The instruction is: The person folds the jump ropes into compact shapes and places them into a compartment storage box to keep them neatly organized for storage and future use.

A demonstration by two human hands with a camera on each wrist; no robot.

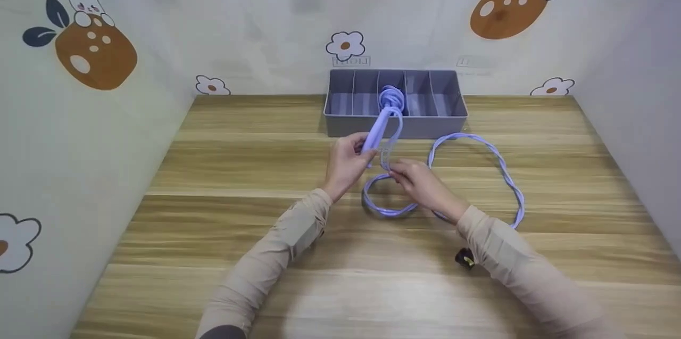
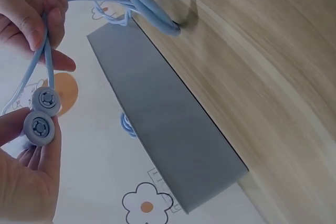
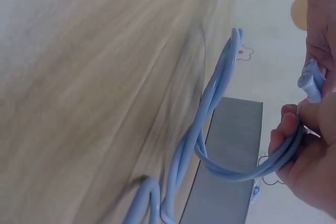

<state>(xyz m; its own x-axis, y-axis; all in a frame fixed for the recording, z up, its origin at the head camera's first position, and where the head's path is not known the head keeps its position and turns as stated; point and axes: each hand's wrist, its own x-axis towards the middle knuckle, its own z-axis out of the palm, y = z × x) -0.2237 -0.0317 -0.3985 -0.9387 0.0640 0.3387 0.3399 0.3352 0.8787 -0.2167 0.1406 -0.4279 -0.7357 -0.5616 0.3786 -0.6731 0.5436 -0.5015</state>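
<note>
A light purple-blue jump rope lies partly on the table and partly in both hands. My left hand (image 1: 346,163) grips its two handles (image 1: 376,129) side by side; their round end caps (image 2: 39,128) face the camera in the left wrist view. From the handles' far end the doubled cord (image 1: 398,126) loops back toward me. My right hand (image 1: 423,184) pinches that cord between thumb and fingers, just right of the left hand. Past the handles, a wound coil of the same colour (image 1: 392,97) shows at the middle compartment of the grey divided box (image 1: 372,127).
The twisted remainder of the cord (image 1: 500,160) spreads in wide loops over the wooden table (image 1: 239,168), right of the hands. The box stands at the table's back edge against a patterned wall (image 1: 266,35). Beside the right sleeve is a small black object (image 1: 465,258).
</note>
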